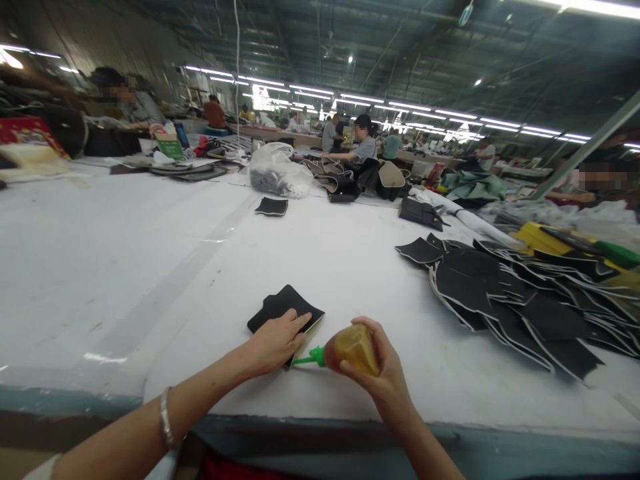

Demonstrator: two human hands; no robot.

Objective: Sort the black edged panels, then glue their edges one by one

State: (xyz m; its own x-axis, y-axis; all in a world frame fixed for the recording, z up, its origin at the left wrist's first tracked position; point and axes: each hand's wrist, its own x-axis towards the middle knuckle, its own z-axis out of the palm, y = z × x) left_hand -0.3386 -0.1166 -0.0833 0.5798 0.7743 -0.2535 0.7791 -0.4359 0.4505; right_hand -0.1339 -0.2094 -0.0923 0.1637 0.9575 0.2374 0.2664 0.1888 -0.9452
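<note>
A black leather-like piece (280, 308) with a pale edge lies on the white table near its front. My left hand (280, 339) rests on top of it, fingers stretched out and pressing it down. In my right hand (383, 370) is a squeeze bottle (356, 348) of amber liquid, tipped on its side. Its green nozzle (313, 358) points left, and the tip is at the near edge of the black piece, just beside my left fingers. Whether the tip touches the edge I cannot tell.
To the right spreads a heap of black pieces (500, 293) with pale edges. One more black piece (273, 207) lies farther back, near a white plastic bag (280, 172). A black folded item (423, 213) sits at the back right. Co-workers (367, 143) sit beyond the table.
</note>
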